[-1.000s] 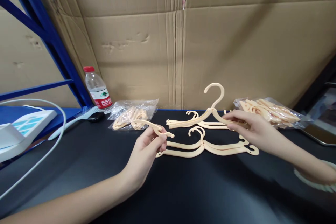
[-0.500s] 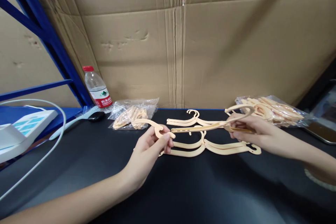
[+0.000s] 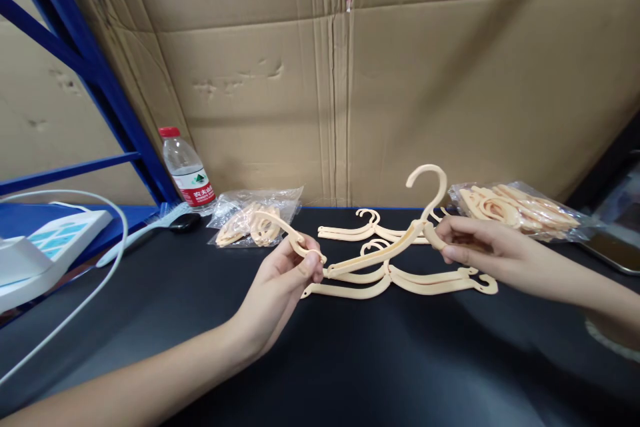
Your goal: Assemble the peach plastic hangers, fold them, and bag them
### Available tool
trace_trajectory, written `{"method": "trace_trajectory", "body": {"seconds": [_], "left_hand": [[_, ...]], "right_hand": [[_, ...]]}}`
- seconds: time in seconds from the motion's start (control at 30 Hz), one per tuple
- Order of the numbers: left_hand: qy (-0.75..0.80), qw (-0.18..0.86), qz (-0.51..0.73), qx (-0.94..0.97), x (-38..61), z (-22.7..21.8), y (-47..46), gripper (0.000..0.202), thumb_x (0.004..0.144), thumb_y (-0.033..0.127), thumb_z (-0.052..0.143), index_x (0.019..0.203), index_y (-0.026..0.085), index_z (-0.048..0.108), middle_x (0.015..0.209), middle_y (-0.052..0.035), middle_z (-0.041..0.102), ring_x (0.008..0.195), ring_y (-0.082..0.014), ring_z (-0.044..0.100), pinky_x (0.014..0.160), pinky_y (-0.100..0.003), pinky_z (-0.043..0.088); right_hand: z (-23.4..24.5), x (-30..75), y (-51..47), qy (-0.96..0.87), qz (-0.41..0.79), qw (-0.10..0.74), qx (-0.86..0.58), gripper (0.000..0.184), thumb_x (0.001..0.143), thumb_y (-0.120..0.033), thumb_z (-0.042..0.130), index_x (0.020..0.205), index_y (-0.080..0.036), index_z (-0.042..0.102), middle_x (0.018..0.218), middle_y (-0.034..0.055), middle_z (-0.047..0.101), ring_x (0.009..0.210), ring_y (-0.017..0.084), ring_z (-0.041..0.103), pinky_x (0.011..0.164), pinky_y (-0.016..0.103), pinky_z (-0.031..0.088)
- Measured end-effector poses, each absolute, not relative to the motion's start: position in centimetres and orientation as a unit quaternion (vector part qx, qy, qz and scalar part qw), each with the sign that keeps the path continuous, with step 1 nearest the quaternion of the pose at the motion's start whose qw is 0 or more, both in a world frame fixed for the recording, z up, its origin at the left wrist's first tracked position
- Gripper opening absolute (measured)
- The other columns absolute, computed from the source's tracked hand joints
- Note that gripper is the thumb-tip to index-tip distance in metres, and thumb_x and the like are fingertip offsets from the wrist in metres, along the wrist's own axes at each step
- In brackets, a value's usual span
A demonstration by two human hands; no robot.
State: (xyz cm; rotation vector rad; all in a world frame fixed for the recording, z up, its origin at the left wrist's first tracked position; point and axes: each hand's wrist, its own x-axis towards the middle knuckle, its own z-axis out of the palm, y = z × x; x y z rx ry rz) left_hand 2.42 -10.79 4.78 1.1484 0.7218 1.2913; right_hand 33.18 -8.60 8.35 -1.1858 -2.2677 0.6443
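Between my finger and thumb, my left hand [image 3: 287,280] pinches a small curved beige hanger arm piece [image 3: 280,221]. My right hand [image 3: 475,243] grips a beige plastic clothes hanger [image 3: 373,257] near its middle, its hook standing upright and one arm slanting down to the left. The tip of that arm lies close to my left fingers; whether it touches the small piece I cannot tell. Below and behind, more beige hangers [image 3: 430,285] lie on the black table. Another pair of hangers [image 3: 345,233] rests farther back. My right fingers hide part of the held hanger.
A clear bag of beige parts [image 3: 250,220] lies at back left, another bag [image 3: 520,210] at back right beside a phone-like object [image 3: 613,250]. At left stand a water bottle [image 3: 193,177], a white device [image 3: 55,247] with a cable, and a blue frame [image 3: 85,67].
The hanger in my right hand has turned, so its hook now points up and its left arm slopes downward. My left hand has shifted slightly left and tilted the small piece.
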Motion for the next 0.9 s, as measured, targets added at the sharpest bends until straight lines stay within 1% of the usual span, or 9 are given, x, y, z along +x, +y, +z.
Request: {"method": "trace_trajectory", "body": {"seconds": [0.1, 0.17, 0.23, 0.4, 0.57, 0.7, 0.8, 0.9], "left_hand": [[0.299, 0.612, 0.554, 0.479, 2.5, 5.0, -11.0, 0.016, 0.081, 0.027, 0.072, 0.079, 0.018, 0.059, 0.091, -0.0013, 0.055, 0.08, -0.0135, 0.052, 0.071, -0.024, 0.045], [0.3, 0.621, 0.548, 0.474, 2.6, 5.1, -11.1, 0.015, 0.081, 0.026, 0.072, 0.078, 0.018, 0.059, 0.096, -0.0032, 0.058, 0.086, -0.016, 0.054, 0.075, -0.027, 0.048], [0.299, 0.63, 0.54, 0.471, 2.6, 5.2, -11.2, 0.014, 0.08, 0.025, 0.072, 0.079, 0.018, 0.06, 0.097, -0.004, 0.061, 0.086, -0.0171, 0.057, 0.076, -0.029, 0.049], [0.276, 0.649, 0.527, 0.475, 2.5, 5.2, -11.2, 0.014, 0.08, 0.024, 0.071, 0.076, 0.016, 0.06, 0.093, -0.004, 0.064, 0.079, -0.0194, 0.065, 0.077, -0.032, 0.05], [0.27, 0.654, 0.524, 0.475, 2.5, 5.1, -11.1, 0.013, 0.081, 0.021, 0.07, 0.077, 0.016, 0.059, 0.084, -0.0032, 0.063, 0.069, -0.0145, 0.061, 0.069, -0.027, 0.047], [0.273, 0.647, 0.523, 0.483, 2.5, 4.9, -11.1, 0.014, 0.081, 0.021, 0.07, 0.075, 0.015, 0.058, 0.08, -0.0021, 0.061, 0.064, -0.0111, 0.055, 0.063, -0.023, 0.042], [0.28, 0.646, 0.525, 0.478, 2.4, 4.9, -11.1, 0.016, 0.079, 0.021, 0.072, 0.075, 0.015, 0.058, 0.079, -0.0016, 0.061, 0.063, -0.0104, 0.053, 0.062, -0.022, 0.04], [0.277, 0.651, 0.527, 0.471, 2.5, 5.0, -11.1, 0.019, 0.076, 0.022, 0.075, 0.072, 0.015, 0.058, 0.077, -0.0022, 0.061, 0.062, -0.0113, 0.054, 0.062, -0.023, 0.04]], "right_hand": [[8.3, 32.9, -8.6, -0.841, 0.207, 0.259, -0.428, 0.023, 0.093, -0.041, 0.05, 0.084, -0.021, 0.055, 0.077, 0.0011, 0.057, 0.068, 0.015, 0.054, 0.06, 0.026, 0.043], [8.3, 32.8, -8.6, -0.842, 0.202, 0.265, -0.426, 0.022, 0.093, -0.04, 0.05, 0.084, -0.021, 0.056, 0.077, 0.0011, 0.058, 0.068, 0.015, 0.055, 0.059, 0.026, 0.043], [8.3, 32.8, -8.7, -0.84, 0.198, 0.272, -0.426, 0.02, 0.092, -0.039, 0.051, 0.085, -0.021, 0.056, 0.078, 0.0013, 0.059, 0.068, 0.016, 0.056, 0.058, 0.026, 0.043], [8.4, 32.7, -8.7, -0.837, 0.194, 0.288, -0.424, 0.019, 0.091, -0.039, 0.052, 0.087, -0.021, 0.058, 0.08, 0.0023, 0.062, 0.069, 0.016, 0.058, 0.059, 0.027, 0.045], [8.0, 32.4, -8.5, -0.839, 0.186, 0.307, -0.408, 0.018, 0.09, -0.038, 0.054, 0.084, -0.021, 0.059, 0.083, 0.0035, 0.064, 0.074, 0.018, 0.06, 0.065, 0.029, 0.047], [7.4, 32.2, -8.5, -0.842, 0.146, 0.328, -0.403, 0.017, 0.09, -0.036, 0.054, 0.087, -0.022, 0.062, 0.084, 0.004, 0.067, 0.073, 0.019, 0.061, 0.066, 0.03, 0.048], [7.2, 32.1, -8.6, -0.841, 0.115, 0.335, -0.41, 0.015, 0.089, -0.035, 0.056, 0.087, -0.022, 0.063, 0.082, 0.0043, 0.068, 0.071, 0.019, 0.062, 0.062, 0.03, 0.048], [7.3, 32.0, -8.7, -0.84, 0.108, 0.337, -0.411, 0.014, 0.089, -0.034, 0.055, 0.087, -0.022, 0.063, 0.083, 0.0043, 0.069, 0.072, 0.02, 0.063, 0.064, 0.031, 0.049]]}}
